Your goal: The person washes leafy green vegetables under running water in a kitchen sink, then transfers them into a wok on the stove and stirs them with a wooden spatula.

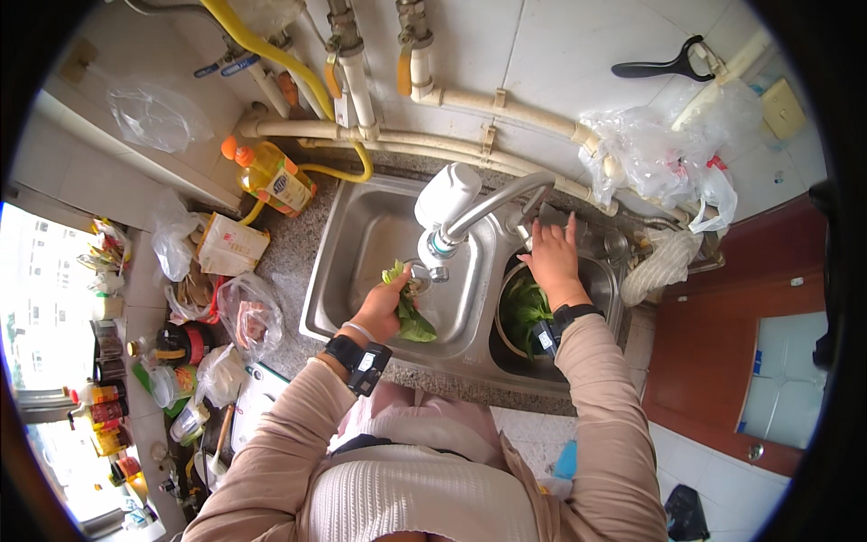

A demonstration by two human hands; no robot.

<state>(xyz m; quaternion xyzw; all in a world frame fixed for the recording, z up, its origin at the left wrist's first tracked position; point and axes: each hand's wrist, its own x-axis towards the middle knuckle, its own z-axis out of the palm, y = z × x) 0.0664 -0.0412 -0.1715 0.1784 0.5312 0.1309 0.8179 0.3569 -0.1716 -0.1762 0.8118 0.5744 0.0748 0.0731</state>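
My left hand (384, 312) holds a bunch of leafy greens (415, 325) over the left basin (343, 253) of the steel double sink. My right hand (554, 257) reaches to the base of the faucet (488, 206), fingers apart and seemingly touching its fittings. A white cylindrical attachment (449, 194) is mounted on the faucet above the left basin. Below my right hand, more greens (522, 307) lie in a round bowl in the right basin, partly hidden by my wrist.
Left counter: orange-capped yellow bottle (280, 185), bagged pink food (251, 316), cutting board (253, 397), jars and bottles by the window. Pipes (424, 135) line the wall behind the sink; plastic bags (650, 154) hang at back right. A brown door (695, 361) stands at right.
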